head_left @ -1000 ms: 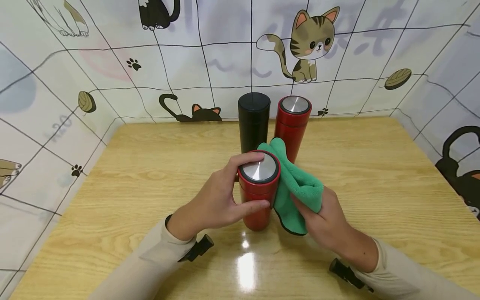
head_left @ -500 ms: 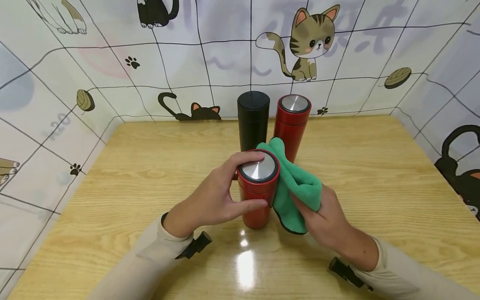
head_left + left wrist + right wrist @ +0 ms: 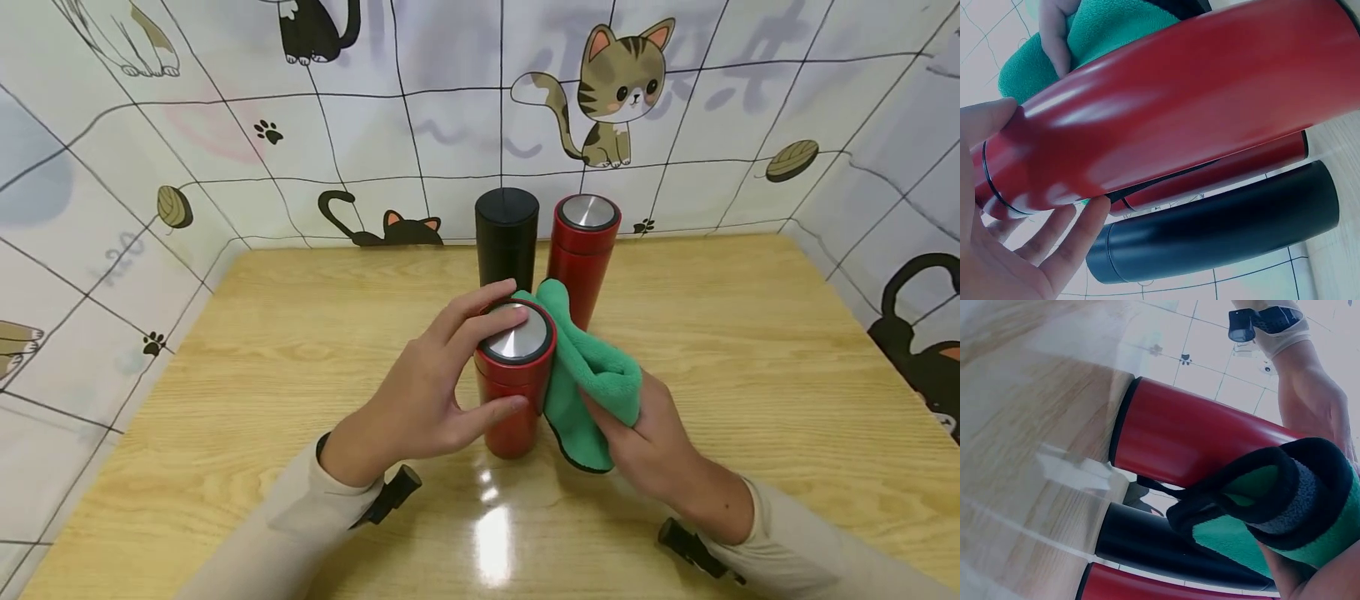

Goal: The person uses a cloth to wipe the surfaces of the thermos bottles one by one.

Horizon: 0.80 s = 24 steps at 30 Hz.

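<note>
- Now the left grip [image 3: 423,387] clasps the front red bottle [image 3: 513,429], a second finger [image 3: 483,297] newly spread past its lid [image 3: 522,340].
- The right grip [image 3: 663,446] clutches a green cloth [image 3: 596,375] against it; only the right-wrist view shows the cloth's greyish patch [image 3: 1288,503].
- This bottle stands on the table [image 3: 337,312], long axis vertical, lid up.
- Behind: a black bottle [image 3: 506,246], another red bottle [image 3: 581,271].

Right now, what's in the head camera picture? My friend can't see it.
A person's left hand holds a red bottle by its top while the right hand holds a green cloth against its side. Behind stand a black bottle and a second red bottle on a wood-grain table.
</note>
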Tool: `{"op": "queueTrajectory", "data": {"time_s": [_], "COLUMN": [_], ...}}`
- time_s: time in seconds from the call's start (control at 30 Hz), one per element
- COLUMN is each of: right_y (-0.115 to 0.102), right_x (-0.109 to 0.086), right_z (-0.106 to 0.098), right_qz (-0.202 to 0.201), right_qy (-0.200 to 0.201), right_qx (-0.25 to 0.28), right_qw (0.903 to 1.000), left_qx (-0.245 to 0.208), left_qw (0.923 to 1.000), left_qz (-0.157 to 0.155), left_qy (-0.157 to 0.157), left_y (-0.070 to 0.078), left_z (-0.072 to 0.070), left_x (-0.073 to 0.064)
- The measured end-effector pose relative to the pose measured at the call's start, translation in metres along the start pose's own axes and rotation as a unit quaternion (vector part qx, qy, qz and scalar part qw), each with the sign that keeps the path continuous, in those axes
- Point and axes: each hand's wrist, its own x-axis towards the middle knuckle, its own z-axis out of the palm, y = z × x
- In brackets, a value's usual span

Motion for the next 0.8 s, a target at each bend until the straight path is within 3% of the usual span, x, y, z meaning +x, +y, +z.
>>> {"op": "queueTrajectory", "data": {"time_s": [0.23, 0.43, 0.63, 0.8], "right_y": [-0.0004, -0.0006, 0.0014, 0.0016], "right_x": [0.0018, 0.0037, 0.0041, 0.0027], "right_z": [0.0014, 0.0025, 0.002, 0.0026], "right_qz": [-0.047, -0.05, -0.082, -0.061], "right_qy": [0.022, 0.004, 0.036, 0.009], "right_qx": [0.028, 0.041, 0.034, 0.029], "right_qw": [0.9982, 0.9979, 0.9954, 0.9977], "left_qx": [0.012, 0.019, 0.024, 0.008], "left_qw": [0.9993, 0.9994, 0.9991, 0.9998], "left_qz": [0.033, 0.026, 0.033, 0.009], "left_qy": [0.015, 0.011, 0.014, 0.013], "left_y": [0.0001, -0.0006, -0.001, 0.0007], "left_z": [-0.0008, -0.0016, -0.0015, 0.0013], "left_x": [0.0031, 0.0019, 0.003, 0.0004]}}
